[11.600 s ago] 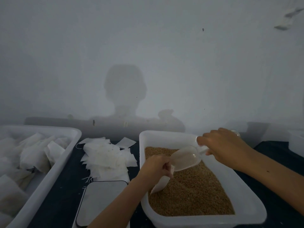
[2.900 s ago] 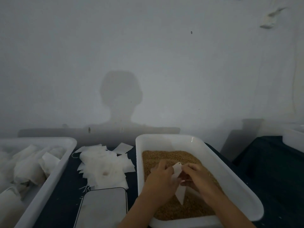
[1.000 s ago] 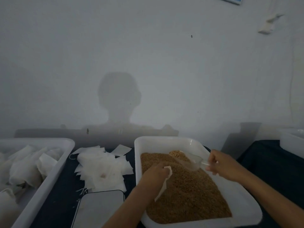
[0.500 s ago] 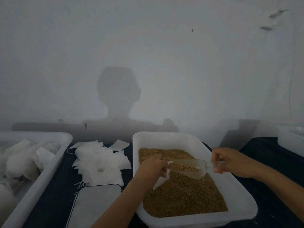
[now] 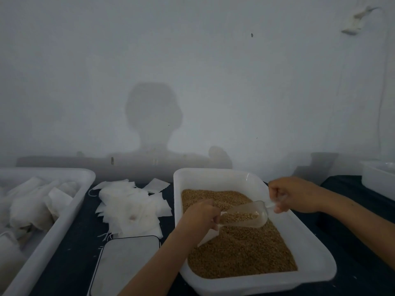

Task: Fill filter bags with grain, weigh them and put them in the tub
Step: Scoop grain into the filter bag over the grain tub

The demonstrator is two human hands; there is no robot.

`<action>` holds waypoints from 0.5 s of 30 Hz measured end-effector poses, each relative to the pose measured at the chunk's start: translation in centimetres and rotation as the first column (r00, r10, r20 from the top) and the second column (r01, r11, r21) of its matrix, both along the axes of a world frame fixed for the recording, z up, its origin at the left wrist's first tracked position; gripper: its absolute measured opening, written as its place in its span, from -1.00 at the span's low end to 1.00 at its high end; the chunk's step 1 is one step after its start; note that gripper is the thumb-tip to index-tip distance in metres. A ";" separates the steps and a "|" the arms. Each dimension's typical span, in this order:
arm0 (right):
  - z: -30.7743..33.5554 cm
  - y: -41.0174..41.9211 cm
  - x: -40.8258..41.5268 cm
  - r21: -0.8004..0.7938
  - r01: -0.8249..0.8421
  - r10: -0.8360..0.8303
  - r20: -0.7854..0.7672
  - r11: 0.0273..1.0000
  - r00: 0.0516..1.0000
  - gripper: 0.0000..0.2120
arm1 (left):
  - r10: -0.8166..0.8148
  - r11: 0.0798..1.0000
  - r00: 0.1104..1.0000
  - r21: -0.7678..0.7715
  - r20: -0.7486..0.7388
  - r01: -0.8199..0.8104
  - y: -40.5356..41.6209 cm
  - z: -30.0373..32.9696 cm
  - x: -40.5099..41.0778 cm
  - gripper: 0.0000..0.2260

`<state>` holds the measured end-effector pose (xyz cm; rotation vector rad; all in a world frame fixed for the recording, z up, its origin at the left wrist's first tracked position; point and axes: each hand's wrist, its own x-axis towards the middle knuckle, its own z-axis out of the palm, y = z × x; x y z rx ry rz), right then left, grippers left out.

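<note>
A white tub (image 5: 316, 268) in front of me holds brown grain (image 5: 241, 251). Over the grain my left hand (image 5: 201, 216) pinches the mouth of a white filter bag (image 5: 208, 237), which hangs down below the fingers. My right hand (image 5: 292, 194) grips the handle of a clear plastic scoop (image 5: 245, 214). The scoop carries grain and its open end points at the bag's mouth, right by my left fingers. A flat scale (image 5: 126, 263) lies at the lower left of the grain tub. A second white tub (image 5: 64, 214) on the left holds filled bags (image 5: 32, 208).
A loose pile of empty filter bags (image 5: 130, 206) lies on the dark tabletop between the two tubs, behind the scale. Another white container (image 5: 380, 178) stands at the far right edge. A pale wall rises close behind the table.
My right hand has brought the loaded scoop from the far end of the grain across to the bag's mouth, tipping it toward the bag. My left hand keeps holding the bag.
</note>
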<state>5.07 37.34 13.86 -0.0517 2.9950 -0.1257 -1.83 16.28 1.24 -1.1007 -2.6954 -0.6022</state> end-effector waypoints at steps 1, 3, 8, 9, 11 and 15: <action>0.1 -0.1 -0.1 0.019 -0.002 0.002 -0.001 1.000 1.000 -0.79 | 0.000 1.000 1.000 0.000 -0.001 0.000 0.0 0.0 0.0 -0.82; 0.3 -0.2 -0.2 0.055 -0.007 0.008 -0.012 0.998 1.000 -0.79 | 0.001 1.000 1.000 -0.004 -0.011 -0.001 -0.1 0.1 0.1 -0.83; 0.6 -0.2 -0.4 0.101 -0.013 0.016 -0.034 0.995 0.999 -0.82 | -0.004 0.999 1.000 0.040 -0.015 0.005 -0.2 0.2 0.2 -0.87; 0.6 -0.2 -0.5 0.105 -0.013 0.017 -0.039 0.994 0.999 -0.81 | -0.011 0.999 1.000 0.044 -0.006 0.011 -0.2 0.2 0.2 -0.86; 0.7 -0.2 -0.5 0.103 -0.013 0.018 -0.044 0.995 0.999 -0.81 | -0.024 0.999 1.000 0.046 0.014 0.023 -0.2 0.3 0.2 -0.85; 0.7 -0.2 -0.5 0.098 -0.014 0.018 -0.045 0.995 0.999 -0.81 | -0.032 0.998 0.999 0.048 0.038 0.030 -0.2 0.4 0.1 -0.84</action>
